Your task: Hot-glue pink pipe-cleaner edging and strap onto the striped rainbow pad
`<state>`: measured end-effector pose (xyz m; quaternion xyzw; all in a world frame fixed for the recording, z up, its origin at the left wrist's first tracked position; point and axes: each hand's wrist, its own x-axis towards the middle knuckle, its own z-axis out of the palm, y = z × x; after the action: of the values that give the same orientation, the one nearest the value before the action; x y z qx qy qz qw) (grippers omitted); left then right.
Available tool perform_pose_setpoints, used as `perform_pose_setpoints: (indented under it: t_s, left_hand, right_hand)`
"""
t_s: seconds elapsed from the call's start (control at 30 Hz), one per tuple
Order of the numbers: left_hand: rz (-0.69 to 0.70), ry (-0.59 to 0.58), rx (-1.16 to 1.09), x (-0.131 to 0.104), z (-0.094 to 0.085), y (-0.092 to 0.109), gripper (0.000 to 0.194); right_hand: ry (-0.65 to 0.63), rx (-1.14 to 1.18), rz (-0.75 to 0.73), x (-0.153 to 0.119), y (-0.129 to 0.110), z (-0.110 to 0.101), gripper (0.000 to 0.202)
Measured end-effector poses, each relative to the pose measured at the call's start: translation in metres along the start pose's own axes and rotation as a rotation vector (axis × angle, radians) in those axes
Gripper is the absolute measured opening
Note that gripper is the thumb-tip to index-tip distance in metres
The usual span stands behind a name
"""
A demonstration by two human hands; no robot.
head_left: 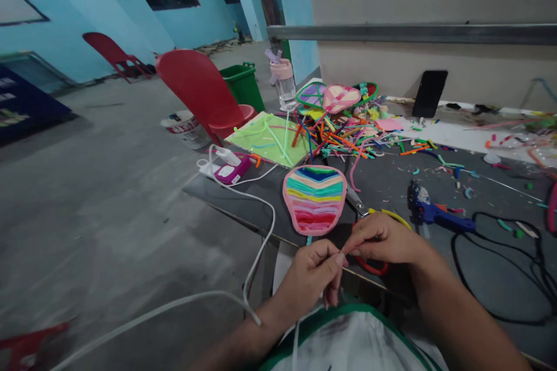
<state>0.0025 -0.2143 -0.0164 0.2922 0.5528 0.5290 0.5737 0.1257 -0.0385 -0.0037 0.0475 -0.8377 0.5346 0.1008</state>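
Left hand (310, 273): you pinched narrowly; contents unclear.
Right hand (385, 237): likewise, tips meeting; apparently fine fingerwork, next needed steadiness.
Striped panel (315, 200): lay at your eleven o'clock.

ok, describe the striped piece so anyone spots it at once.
Find the near edge of the dark table, by the left hand and right hand. Beyond them, left of the scissors, lies the rounded striped piece. Bands from green and blue to red set it apart from the pink piece farther back.

Hands (307, 272) together near the pink-rimmed striped panel (315, 200)
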Motion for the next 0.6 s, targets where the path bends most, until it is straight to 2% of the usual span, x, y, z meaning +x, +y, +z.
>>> perform_pose_setpoints:
  t_s: [0.13, 0.23, 0.33, 0.43, 0.6]
  left_hand:
    - [0.049, 0.008, 0.173, -0.004, 0.001, 0.001, 0.029]
    - [0.127, 0.010, 0.362, -0.007, -0.003, 0.000, 0.025]
    - [0.162, 0.048, 0.358, -0.008, -0.011, 0.000, 0.021]
    - [0.190, 0.082, 0.297, -0.007, -0.016, 0.000, 0.024]
    - [0.344, 0.110, 0.420, -0.003, -0.011, 0.002, 0.019]
  right_hand:
    - [0.040, 0.074, 0.003, -0.002, 0.002, 0.000, 0.021]
    - [0.065, 0.181, 0.106, -0.004, 0.003, 0.000, 0.025]
    - [0.091, 0.320, 0.187, -0.007, 0.003, 0.002, 0.029]
    - [0.087, 0.375, 0.173, -0.006, 0.004, 0.005, 0.031]
    - [-0.015, 0.349, 0.121, 0.000, 0.003, 0.011, 0.034]
